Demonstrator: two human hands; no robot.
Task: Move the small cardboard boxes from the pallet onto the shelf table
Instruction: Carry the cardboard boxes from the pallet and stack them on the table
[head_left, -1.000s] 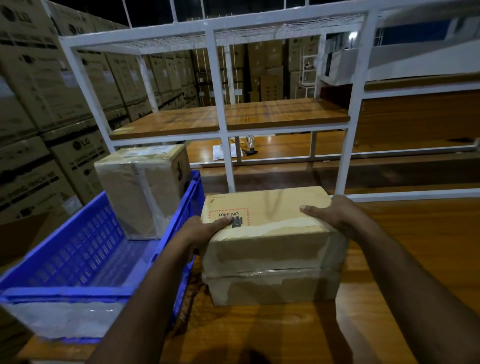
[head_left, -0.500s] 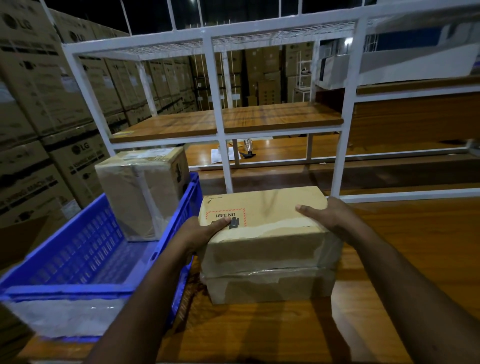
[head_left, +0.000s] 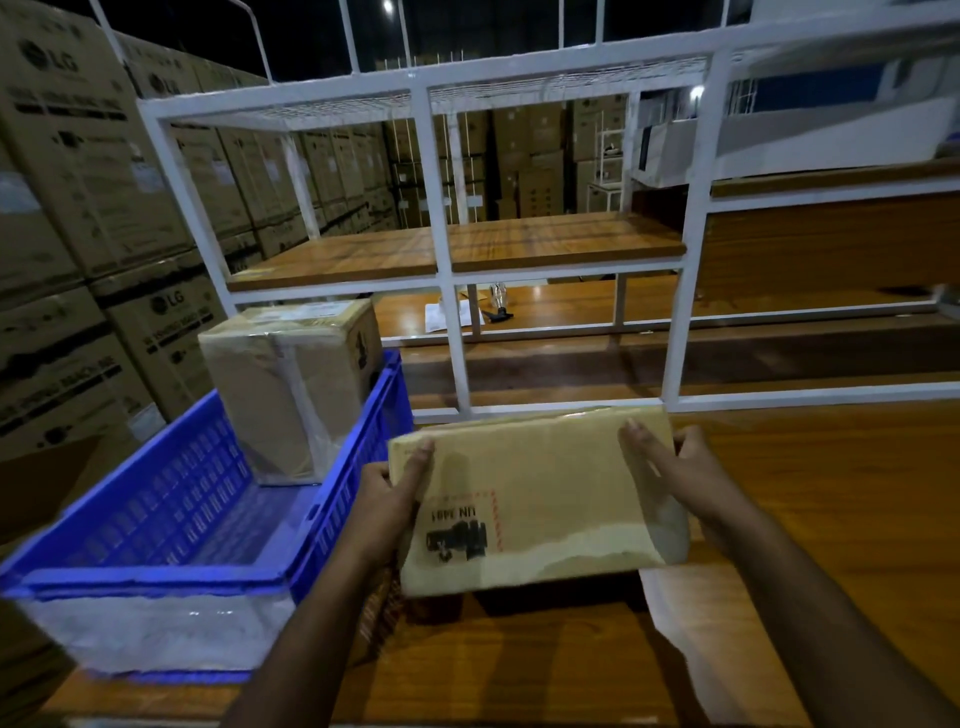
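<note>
A small tan cardboard box (head_left: 540, 499) with a black and red "UN" label is held tilted above the wooden table (head_left: 831, 493), a dark shadow under it. My left hand (head_left: 387, 499) grips its left edge, thumb on the labelled face. My right hand (head_left: 680, 467) grips the right edge, fingers lying over the same face. A second taped cardboard box (head_left: 291, 384) stands upright at the far end of a blue plastic crate (head_left: 171, 499) to the left.
A white metal frame (head_left: 452, 338) rises right behind the held box, carrying a wooden shelf (head_left: 457, 249). Papers and a small black tool (head_left: 452, 314) lie on a lower board beyond. Tall stacked LG cartons (head_left: 78, 208) wall off the left.
The box rested flat on the table under both hands; now it is lifted and tipped, its labelled face toward me with the label upside down. My view also moved closer.
</note>
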